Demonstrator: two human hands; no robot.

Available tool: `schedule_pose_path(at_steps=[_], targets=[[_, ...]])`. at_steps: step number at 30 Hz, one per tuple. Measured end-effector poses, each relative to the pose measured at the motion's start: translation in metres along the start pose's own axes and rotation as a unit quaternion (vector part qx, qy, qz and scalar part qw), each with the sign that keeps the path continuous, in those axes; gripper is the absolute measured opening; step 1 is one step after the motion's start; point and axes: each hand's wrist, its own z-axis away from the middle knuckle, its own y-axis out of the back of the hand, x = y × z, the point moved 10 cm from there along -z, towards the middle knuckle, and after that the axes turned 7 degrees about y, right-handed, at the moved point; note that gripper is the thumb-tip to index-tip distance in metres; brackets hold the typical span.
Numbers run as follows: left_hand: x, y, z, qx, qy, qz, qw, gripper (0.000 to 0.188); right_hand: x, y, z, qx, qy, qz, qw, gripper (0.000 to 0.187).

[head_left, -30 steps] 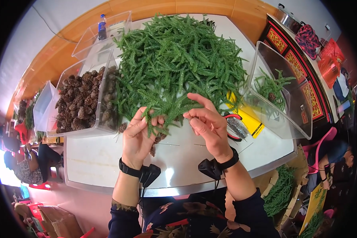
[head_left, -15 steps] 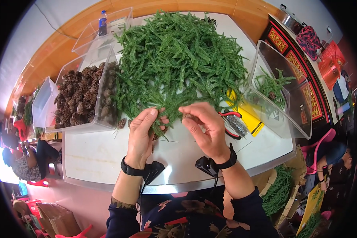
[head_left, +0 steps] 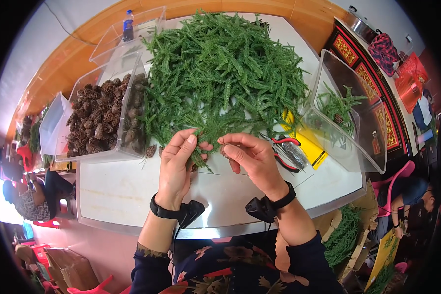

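Close to the near edge of the green heap, my left hand [head_left: 176, 164] is closed on an artificial pine sprig [head_left: 199, 158], its needles sticking out past the thumb. Just to the right, my right hand [head_left: 256, 161] is pinched, thumb against index finger. A bit of a brown pine cone [head_left: 224, 152] shows beneath its fingertips; most of it is hidden. The two hands are a short gap apart over the white table [head_left: 132, 196]. Ahead of them lies the large heap of green pine sprigs [head_left: 225, 63].
A clear bin of pine cones [head_left: 97, 117] stands left. On the right are red-handled pliers [head_left: 285, 141], a yellow packet [head_left: 314, 156] and a clear bin [head_left: 375, 159] with some greenery. A blue-labelled bottle [head_left: 128, 27] stands at the back left. Other people sit beyond both sides.
My right hand has turned slightly and its fingers have drawn closer together, showing the brown cone beneath them. My left hand keeps the sprig in nearly the same place.
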Motion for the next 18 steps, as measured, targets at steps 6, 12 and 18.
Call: schedule_pose_path(at_steps=[6,12,18], targets=[[0.003,-0.003,0.001,0.005,-0.012,0.010,1.000,0.021,-0.024,-0.007,0.002,0.016,0.110,0.245,0.963,0.016],[0.002,-0.001,0.002,0.005,-0.023,0.007,1.000,0.017,-0.036,-0.006,0.004,0.040,0.150,0.312,0.937,0.013],[0.003,-0.001,0.002,-0.002,-0.050,0.008,0.999,0.014,-0.037,-0.005,0.006,0.054,0.142,0.307,0.939,0.012]])
